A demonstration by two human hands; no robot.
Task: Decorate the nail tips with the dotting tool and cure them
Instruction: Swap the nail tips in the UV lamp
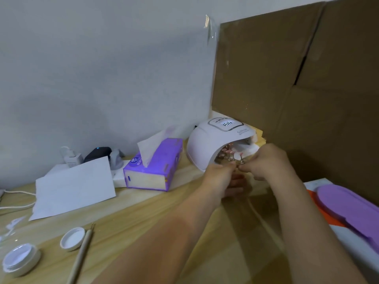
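- A pale wooden table (pixel 143 214) is carrying everything.
- A white curing lamp (pixel 213 144) is being supported just behind the hands' grip.
- A purple tissue box (pixel 153 169) is lying left of the grip, with white paper (pixel 73 187) farther left.
- A dotting tool (pixel 82 253), a white lid (pixel 72 238) and a small jar (pixel 20 260) are lying well apart from the grip, near-left.
- A purple tray (pixel 348 208) is resting to its right.

- Your single head-worn view looks forward and down across the wooden table (pixel 131 218).
- Near: your forearms fill the lower foreground.
- Far: wall (pixel 102 68) and cardboard (pixel 287 78) close the background.
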